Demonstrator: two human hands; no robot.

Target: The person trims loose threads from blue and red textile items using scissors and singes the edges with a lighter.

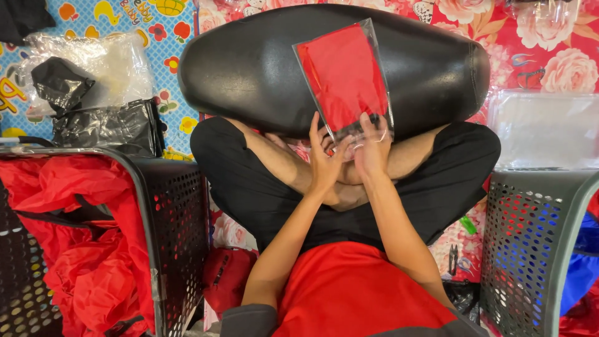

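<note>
A clear plastic packet with a folded red cloth (345, 75) inside lies on a black padded cushion (249, 68) in front of my crossed legs. My left hand (324, 159) and my right hand (373, 146) both hold the packet's near open end, fingers pinching the clear flap. I sit on the floor in black trousers and a red shirt, and the cushion rests across my knees.
A black perforated basket (178, 218) full of red garments (75, 249) stands at my left. A grey perforated basket (530, 237) with blue cloth stands at my right, clear bags (543, 128) behind it. Crumpled plastic and black bags (93, 87) lie far left on a patterned mat.
</note>
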